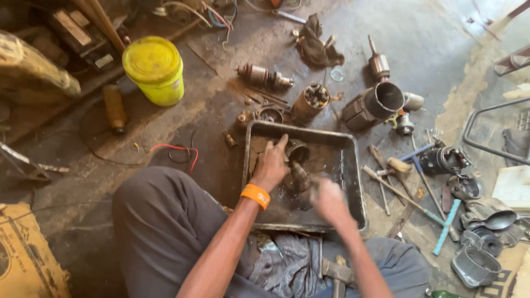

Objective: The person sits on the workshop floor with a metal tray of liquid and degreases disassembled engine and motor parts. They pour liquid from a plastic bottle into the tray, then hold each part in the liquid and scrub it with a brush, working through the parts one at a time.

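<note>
Head view, two hands, left hand (270,165), right hand (329,200) blurred, one tray (353,182), perhaps one metal part (298,175)

Bucket (153,70) left of tray (358,182), seemingly apart

Bucket (154,70) bright yellow, lid and wall alike. Wristband (255,196) on the left hand (271,165) orange. Tray (353,182) dull grey metal, its inside coated dark brown and wet-looking. Wire loop (179,153) on the floor red. Trousers (160,221) dark grey. Rag (284,262) on the lap blue-grey, stained. Screwdriver handle (446,226) light blue. Cardboard (25,254) tan with dark print. Floor (419,33) grey, blotched black with oil.
</note>
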